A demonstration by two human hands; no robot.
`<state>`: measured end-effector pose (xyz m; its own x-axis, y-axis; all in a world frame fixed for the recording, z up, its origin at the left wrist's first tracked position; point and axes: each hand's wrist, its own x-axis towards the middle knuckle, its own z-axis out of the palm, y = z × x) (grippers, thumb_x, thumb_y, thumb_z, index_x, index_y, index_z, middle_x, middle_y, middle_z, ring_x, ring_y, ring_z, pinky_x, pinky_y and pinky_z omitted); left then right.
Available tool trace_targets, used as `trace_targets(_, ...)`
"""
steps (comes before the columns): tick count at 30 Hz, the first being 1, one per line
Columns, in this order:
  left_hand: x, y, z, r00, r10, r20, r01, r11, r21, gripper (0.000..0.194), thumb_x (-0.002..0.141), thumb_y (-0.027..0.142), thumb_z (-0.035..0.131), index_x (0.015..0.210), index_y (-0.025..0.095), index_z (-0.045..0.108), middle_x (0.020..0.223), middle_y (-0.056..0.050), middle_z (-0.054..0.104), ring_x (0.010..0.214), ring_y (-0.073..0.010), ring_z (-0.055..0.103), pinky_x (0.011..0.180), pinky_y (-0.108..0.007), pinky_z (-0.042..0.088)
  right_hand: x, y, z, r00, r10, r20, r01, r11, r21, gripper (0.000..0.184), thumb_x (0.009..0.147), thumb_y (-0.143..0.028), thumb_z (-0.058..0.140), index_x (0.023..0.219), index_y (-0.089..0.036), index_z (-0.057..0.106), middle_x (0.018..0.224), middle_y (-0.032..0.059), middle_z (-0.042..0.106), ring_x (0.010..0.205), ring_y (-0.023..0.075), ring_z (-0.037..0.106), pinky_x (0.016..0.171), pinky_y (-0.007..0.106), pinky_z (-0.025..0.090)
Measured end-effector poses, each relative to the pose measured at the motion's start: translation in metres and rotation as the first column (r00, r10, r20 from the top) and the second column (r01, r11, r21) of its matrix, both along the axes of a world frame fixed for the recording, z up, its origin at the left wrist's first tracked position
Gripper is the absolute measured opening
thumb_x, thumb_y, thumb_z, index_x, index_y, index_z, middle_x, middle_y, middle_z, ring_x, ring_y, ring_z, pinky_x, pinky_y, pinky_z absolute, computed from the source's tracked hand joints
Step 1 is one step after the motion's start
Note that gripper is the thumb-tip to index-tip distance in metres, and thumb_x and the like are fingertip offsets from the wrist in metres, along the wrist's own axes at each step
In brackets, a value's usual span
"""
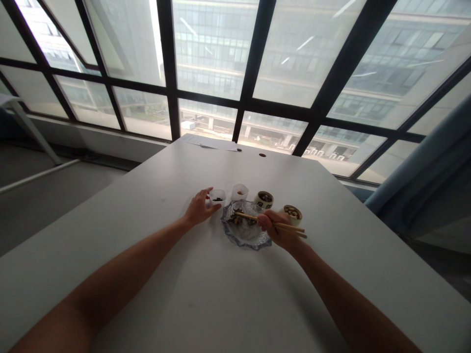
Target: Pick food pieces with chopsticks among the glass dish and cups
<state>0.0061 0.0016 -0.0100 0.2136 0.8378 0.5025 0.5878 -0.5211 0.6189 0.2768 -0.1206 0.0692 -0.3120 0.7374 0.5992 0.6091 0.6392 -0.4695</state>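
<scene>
My left hand curls its thumb and fingers around a small whitish cup that stands on the table and has dark bits in it. In my right hand is a pair of wooden chopsticks. Their tips reach into a clear glass dish with a scalloped rim, touching or just over the small dark pieces at its left side. Behind the dish stand another whitish cup with a little reddish-brown content and a patterned cup with dark pieces. A second patterned cup, holding pale brown pieces, is partly behind my right hand.
The white table stretches to tall windows with black frames. Papers lie at its far edge, near two round holes. A blue curtain hangs on the right, and a white metal frame stands to the left.
</scene>
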Motion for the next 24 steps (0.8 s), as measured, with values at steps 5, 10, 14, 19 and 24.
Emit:
trace_targets(5, 0.0, -0.001, 0.001, 1.0, 0.003, -0.005, -0.003, 1.0, -0.008, 0.069, 0.077, 0.045, 0.072, 0.135, 0.016, 0.049, 0.118, -0.013, 0.063, 0.101, -0.0263, 0.062, 0.095, -0.045, 0.049, 0.0, 0.0, 0.001, 1.0, -0.015, -0.003, 0.015, 1.0, 0.024, 0.042, 0.1, -0.046, 0.046, 0.071, -0.02, 0.063, 0.054, 0.0004, 0.061, 0.046, 0.0114, 0.056, 0.047, 0.021, 0.04)
trace_targets(10, 0.0, -0.002, 0.003, 1.0, 0.001, -0.007, -0.001, 1.0, -0.013, 0.069, 0.076, 0.044, 0.072, 0.135, 0.015, 0.049, 0.117, -0.014, 0.064, 0.101, -0.0267, 0.063, 0.095, -0.045, 0.049, -0.002, 0.0, 0.003, 0.999, -0.037, 0.01, 0.037, 0.999, 0.018, 0.044, 0.099, -0.046, 0.046, 0.069, -0.02, 0.062, 0.053, 0.0005, 0.061, 0.046, 0.0112, 0.055, 0.047, 0.022, 0.039)
trace_targets(14, 0.001, -0.002, 0.004, 1.0, 0.003, -0.008, -0.003, 1.0, -0.017, 0.068, 0.076, 0.043, 0.073, 0.134, 0.015, 0.05, 0.117, -0.014, 0.064, 0.101, -0.0267, 0.063, 0.095, -0.045, 0.049, -0.003, -0.001, 0.002, 0.999, -0.036, -0.014, 0.035, 0.999, -0.034, 0.05, 0.1, -0.049, 0.043, 0.064, -0.02, 0.06, 0.05, 0.0006, 0.059, 0.044, 0.0109, 0.053, 0.046, 0.022, 0.039)
trace_targets(19, 0.002, -0.003, 0.006, 1.0, 0.005, -0.005, -0.005, 1.0, -0.019, 0.068, 0.076, 0.043, 0.073, 0.134, 0.016, 0.05, 0.12, -0.014, 0.063, 0.1, -0.0261, 0.063, 0.095, -0.044, 0.049, -0.005, 0.0, -0.006, 0.931, -0.142, -0.337, 0.071, 0.974, -0.215, 0.052, 0.091, -0.064, 0.051, 0.067, -0.019, 0.062, 0.054, 0.0029, 0.063, 0.043, 0.0128, 0.056, 0.041, 0.023, 0.042)
trace_targets(24, 0.001, -0.004, 0.006, 1.0, 0.0, -0.01, 0.0, 0.999, -0.032, 0.068, 0.076, 0.043, 0.073, 0.135, 0.017, 0.05, 0.114, -0.013, 0.066, 0.102, -0.0263, 0.064, 0.095, -0.043, 0.049, 0.008, 0.012, -0.017, 0.448, -0.46, -0.766, 0.064, 0.872, -0.486, 0.055, 0.078, -0.072, 0.062, 0.069, -0.019, 0.056, 0.047, 0.0023, 0.06, 0.033, 0.0127, 0.05, 0.029, 0.021, 0.036)
